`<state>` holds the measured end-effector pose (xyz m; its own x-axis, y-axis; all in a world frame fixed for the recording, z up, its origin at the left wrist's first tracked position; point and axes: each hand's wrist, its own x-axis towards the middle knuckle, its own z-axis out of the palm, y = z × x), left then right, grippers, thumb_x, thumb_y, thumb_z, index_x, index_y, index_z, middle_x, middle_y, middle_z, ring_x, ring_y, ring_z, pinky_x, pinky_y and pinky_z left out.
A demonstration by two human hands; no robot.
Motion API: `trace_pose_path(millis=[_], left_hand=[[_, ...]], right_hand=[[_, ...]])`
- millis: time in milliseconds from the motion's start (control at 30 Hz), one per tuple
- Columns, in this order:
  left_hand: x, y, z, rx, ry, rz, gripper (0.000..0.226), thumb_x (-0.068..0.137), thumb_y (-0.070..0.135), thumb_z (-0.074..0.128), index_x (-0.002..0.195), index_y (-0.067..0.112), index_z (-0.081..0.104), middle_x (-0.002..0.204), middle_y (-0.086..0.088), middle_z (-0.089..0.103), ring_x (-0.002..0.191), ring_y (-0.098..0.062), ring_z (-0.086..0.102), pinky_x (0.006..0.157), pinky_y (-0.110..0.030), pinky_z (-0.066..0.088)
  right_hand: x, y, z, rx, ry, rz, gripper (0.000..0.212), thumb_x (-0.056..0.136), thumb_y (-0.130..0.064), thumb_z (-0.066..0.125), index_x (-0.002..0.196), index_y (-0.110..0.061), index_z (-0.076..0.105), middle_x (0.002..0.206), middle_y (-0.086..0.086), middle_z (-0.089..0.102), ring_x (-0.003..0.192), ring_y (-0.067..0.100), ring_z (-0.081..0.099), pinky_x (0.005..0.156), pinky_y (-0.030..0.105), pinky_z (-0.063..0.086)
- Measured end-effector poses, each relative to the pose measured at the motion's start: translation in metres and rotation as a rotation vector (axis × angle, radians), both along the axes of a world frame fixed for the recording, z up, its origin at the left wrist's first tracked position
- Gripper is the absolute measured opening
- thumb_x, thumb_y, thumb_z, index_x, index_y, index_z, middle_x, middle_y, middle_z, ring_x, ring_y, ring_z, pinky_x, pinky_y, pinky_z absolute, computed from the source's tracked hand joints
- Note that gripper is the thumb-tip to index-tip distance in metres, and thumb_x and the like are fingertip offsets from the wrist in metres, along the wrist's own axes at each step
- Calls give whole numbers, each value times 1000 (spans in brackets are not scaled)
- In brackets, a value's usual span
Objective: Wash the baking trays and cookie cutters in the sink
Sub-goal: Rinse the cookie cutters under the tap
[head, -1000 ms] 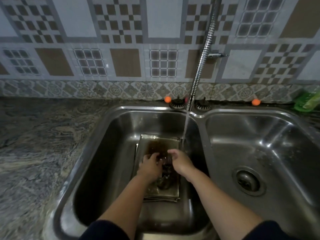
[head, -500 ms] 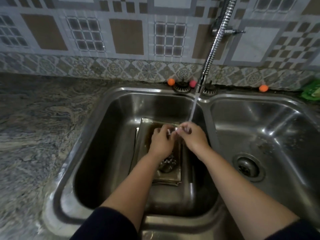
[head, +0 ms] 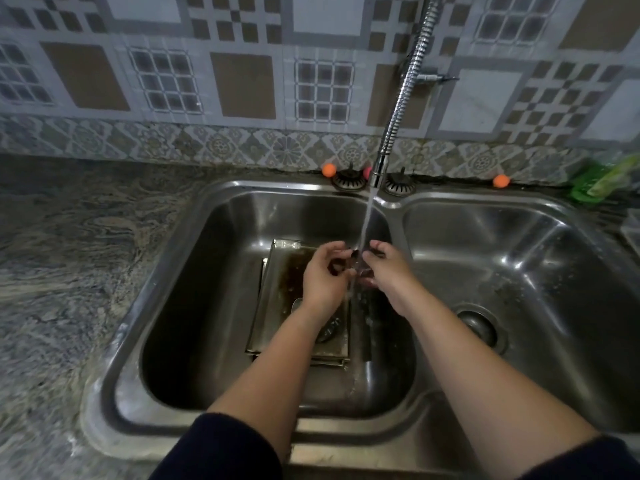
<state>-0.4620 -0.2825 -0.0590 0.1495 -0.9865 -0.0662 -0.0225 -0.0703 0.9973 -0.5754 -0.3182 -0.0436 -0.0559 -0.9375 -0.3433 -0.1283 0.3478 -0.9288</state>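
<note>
While water runs, both hands [head: 349, 271] pinch a small cookie cutter [head: 360, 263], above trays [head: 277, 306], left basin [head: 194, 306].

No text, label, brand, number or sign can be read anywhere in view; the green packet [head: 601, 181] far right of the grip is too blurred.

Glossy steel sink [head: 242, 188]; shiny ribbed metal faucet hose [head: 405, 91].
</note>
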Motion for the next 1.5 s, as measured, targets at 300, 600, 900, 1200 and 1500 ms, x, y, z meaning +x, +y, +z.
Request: trace_pose_path(millis=[300, 600, 900, 1200, 1500], left_hand=[[-5, 5, 6, 28, 204, -139, 21, 94, 12, 56, 109, 23, 64, 101, 2, 71, 86, -5, 68, 69, -17, 54], [2, -2, 4, 65, 234, 0, 20, 98, 14, 51, 115, 21, 60, 97, -6, 68, 77, -12, 65, 61, -23, 53], [20, -9, 4, 225, 282, 177, 15, 96, 26, 57, 101, 14, 65, 83, -3, 71, 68, -7, 69, 61, -17, 54], [-1, -16, 11, 349, 117, 27, 26, 99, 33, 48, 115, 17, 61, 100, -3, 72, 91, -17, 69, 77, -31, 57], [-16, -18, 16, 280, 454, -44, 26, 98, 8, 46, 118, 12, 62, 107, -8, 71, 91, -15, 69, 79, -28, 54]], right_hand=[[-6, -3, 3, -332, 369, -69, 31, 97, -8, 46, 116, -20, 67, 113, 3, 67, 98, 20, 67, 86, 40, 56], [-3, 1, 3, -324, 543, 72, 28, 98, -19, 48, 117, -14, 68, 114, 6, 69, 93, 23, 66, 83, 38, 55], [11, -4, 20, -91, 93, 250, 26, 98, -20, 51, 121, -19, 62, 106, -3, 65, 76, 12, 64, 63, 21, 49], [-13, -9, 22, -157, 37, 149, 26, 98, -15, 51, 123, -19, 59, 102, 0, 64, 83, 14, 62, 70, 24, 49], [-26, -11, 16, -93, 92, 130, 44, 98, -8, 46, 140, -21, 45, 137, 0, 51, 120, 21, 54, 102, 41, 46]])
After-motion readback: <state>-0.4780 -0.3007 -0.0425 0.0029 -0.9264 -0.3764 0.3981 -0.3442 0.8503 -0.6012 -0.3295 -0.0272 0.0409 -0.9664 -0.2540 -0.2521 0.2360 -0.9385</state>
